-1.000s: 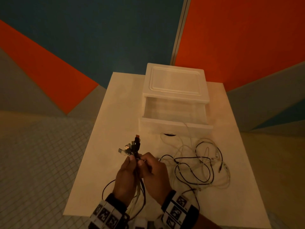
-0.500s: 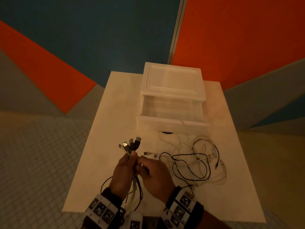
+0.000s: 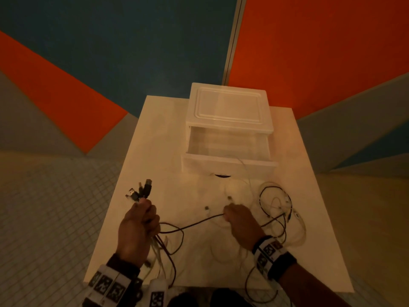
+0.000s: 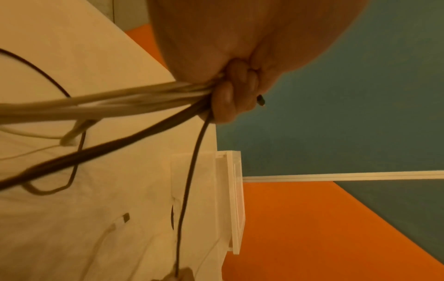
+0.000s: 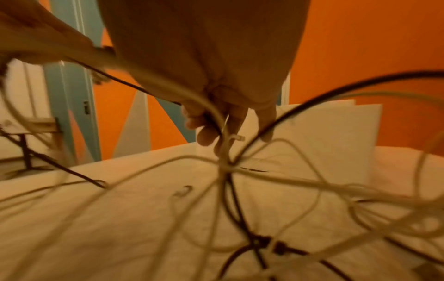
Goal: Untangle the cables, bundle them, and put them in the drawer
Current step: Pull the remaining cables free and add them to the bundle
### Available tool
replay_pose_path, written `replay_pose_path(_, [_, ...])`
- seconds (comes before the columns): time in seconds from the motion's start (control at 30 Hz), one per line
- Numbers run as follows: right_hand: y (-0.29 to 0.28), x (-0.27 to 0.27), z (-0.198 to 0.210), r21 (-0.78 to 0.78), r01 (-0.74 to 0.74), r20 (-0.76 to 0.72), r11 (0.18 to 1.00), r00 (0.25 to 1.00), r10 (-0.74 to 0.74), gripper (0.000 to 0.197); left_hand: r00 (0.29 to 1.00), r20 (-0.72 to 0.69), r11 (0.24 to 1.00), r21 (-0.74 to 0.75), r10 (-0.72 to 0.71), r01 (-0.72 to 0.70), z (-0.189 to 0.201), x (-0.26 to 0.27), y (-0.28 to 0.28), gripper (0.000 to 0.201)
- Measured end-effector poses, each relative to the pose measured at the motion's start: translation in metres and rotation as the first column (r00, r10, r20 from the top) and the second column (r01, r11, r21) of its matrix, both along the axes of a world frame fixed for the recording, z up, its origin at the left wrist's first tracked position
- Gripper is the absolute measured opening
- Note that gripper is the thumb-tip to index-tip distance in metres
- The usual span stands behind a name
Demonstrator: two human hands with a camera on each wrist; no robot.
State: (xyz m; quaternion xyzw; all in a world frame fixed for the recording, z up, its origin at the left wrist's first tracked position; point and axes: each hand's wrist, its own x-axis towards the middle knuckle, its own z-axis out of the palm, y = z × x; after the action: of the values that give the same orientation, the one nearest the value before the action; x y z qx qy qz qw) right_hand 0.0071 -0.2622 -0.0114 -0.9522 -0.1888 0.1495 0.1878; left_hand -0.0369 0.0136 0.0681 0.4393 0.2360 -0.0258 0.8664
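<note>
My left hand [image 3: 138, 224] grips a bunch of black and white cables, and their USB plugs [image 3: 141, 191] stick up past my fingers. In the left wrist view my curled fingers [image 4: 236, 95] squeeze that cable bundle [image 4: 134, 102]. My right hand [image 3: 240, 220] is further right and pinches cables, with a black cable [image 3: 194, 223] stretched between both hands. The right wrist view has my fingers [image 5: 225, 121] curled round a white and a black cable [image 5: 222, 133]. A loose tangle of cables [image 3: 278, 209] lies on the table to the right. The white drawer [image 3: 228, 161] stands pulled out.
The white drawer unit [image 3: 229, 107] sits at the far side of the white table [image 3: 155, 151]. One thin white cable [image 3: 245, 169] hangs over the drawer's front. Cable loops trail off the near table edge [image 3: 261, 284]. Tiled floor surrounds the table.
My hands were together at the plug ends; now the right hand has slid rightwards along the cables, stretching a black cable out. The left hand shifted slightly left, still holding the plugs.
</note>
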Motion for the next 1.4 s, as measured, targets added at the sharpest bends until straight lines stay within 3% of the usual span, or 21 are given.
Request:
replay_pose_path(0.1, [-0.023,0.026,0.007,-0.182,0.078,-0.007,0.980,0.997,-0.080,0.028,0.998,0.014,0.997,-0.036,0.062,-0.062,0.001,-0.003,0.017,0.032])
replay_pose_path(0.2, [-0.033,0.048,0.017,-0.217,0.152,0.114,0.964,0.985,-0.130,0.042,0.994,0.004,0.989,-0.103,0.106,-0.105,0.001,-0.007,0.030,0.035])
replay_pose_path(0.27, [-0.029,0.061,0.030,-0.223,0.175,0.147,0.959,0.979,-0.144,0.031,0.993,-0.014,0.990,-0.077,0.117,-0.117,0.001,-0.009,0.032,0.034])
replay_pose_path(0.3, [-0.026,0.066,0.036,-0.168,0.169,0.125,0.971,0.981,-0.149,0.028,0.993,-0.024,0.992,-0.054,0.112,-0.113,0.001,-0.009,0.031,0.034])
replay_pose_path(0.37, [-0.011,0.072,0.055,0.163,0.195,-0.001,0.967,0.980,-0.198,0.035,0.995,-0.045,0.996,0.005,0.088,-0.087,-0.002,-0.011,0.023,0.032])
replay_pose_path(0.4, [-0.002,0.073,0.065,0.334,0.224,-0.046,0.916,0.974,-0.222,0.034,0.996,-0.055,0.997,0.035,0.072,-0.070,-0.003,-0.011,0.019,0.031])
replay_pose_path(0.47, [0.017,0.071,0.082,0.526,0.256,-0.088,0.811,0.965,-0.247,0.026,0.997,-0.068,0.996,0.076,0.040,-0.035,-0.004,-0.010,0.008,0.029])
replay_pose_path(0.63, [0.057,0.065,0.127,0.784,0.313,-0.247,0.536,0.950,-0.194,0.020,0.999,-0.029,0.966,0.254,-0.033,0.039,0.000,-0.005,-0.015,0.028])
replay_pose_path(0.73, [0.070,0.055,0.141,0.821,0.316,-0.319,0.474,0.945,-0.077,0.019,0.996,0.018,0.958,0.275,-0.091,0.083,0.004,-0.003,-0.024,0.035])
replay_pose_path(0.9, [0.085,0.032,0.140,0.839,0.243,-0.306,0.487,0.951,0.052,0.014,0.994,0.018,0.971,0.214,-0.109,0.103,0.003,0.006,-0.039,0.038])
replay_pose_path(1.03, [0.087,0.026,0.118,0.827,0.221,-0.294,0.516,0.954,0.063,0.018,0.987,0.053,0.978,0.152,-0.150,0.140,0.008,0.011,-0.042,0.023])
replay_pose_path(1.07, [0.085,0.026,0.106,0.807,0.225,-0.303,0.547,0.951,0.057,0.030,0.983,0.074,0.978,0.134,-0.168,0.157,0.011,0.011,-0.040,0.021])
replay_pose_path(1.17, [0.078,0.024,0.060,0.614,0.184,-0.385,0.767,0.919,0.088,0.052,0.974,0.124,0.982,0.054,-0.187,0.182,0.016,0.012,-0.034,0.026])
replay_pose_path(1.23, [0.079,0.018,0.040,0.499,0.105,-0.448,0.860,0.881,0.152,0.041,0.974,0.142,0.984,0.037,-0.175,0.172,0.020,0.012,-0.030,0.028])
replay_pose_path(1.3, [0.078,0.016,0.027,0.381,-0.028,-0.369,0.924,0.912,0.179,0.022,0.976,0.152,0.988,0.041,-0.154,0.150,0.024,0.011,-0.025,0.029])
replay_pose_path(1.4, [0.065,0.024,0.008,0.236,-0.031,-0.317,0.971,0.942,0.108,0.022,0.982,0.167,0.996,0.041,-0.086,0.081,0.028,0.009,-0.010,0.027])
